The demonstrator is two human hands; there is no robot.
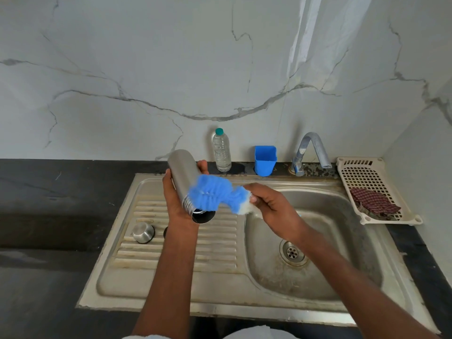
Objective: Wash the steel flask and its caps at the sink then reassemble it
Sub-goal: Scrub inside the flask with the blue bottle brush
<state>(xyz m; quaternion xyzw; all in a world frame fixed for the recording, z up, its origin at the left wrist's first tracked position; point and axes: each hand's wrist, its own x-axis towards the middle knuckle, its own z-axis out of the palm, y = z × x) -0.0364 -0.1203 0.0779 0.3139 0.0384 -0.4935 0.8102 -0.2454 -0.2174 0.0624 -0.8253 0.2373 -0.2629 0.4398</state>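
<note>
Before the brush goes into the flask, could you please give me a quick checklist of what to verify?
1. Flask gripped by left hand: ok.
2. Flask mouth uncapped, tilted toward the person: ok.
3. Blue brush held by right hand: ok.
4. Bristles lined up with the mouth: not ok, they lie across the threaded neck.
5. Steel cap parked on the drainboard: ok.
6. Water running from tap: cannot tell.
</note>
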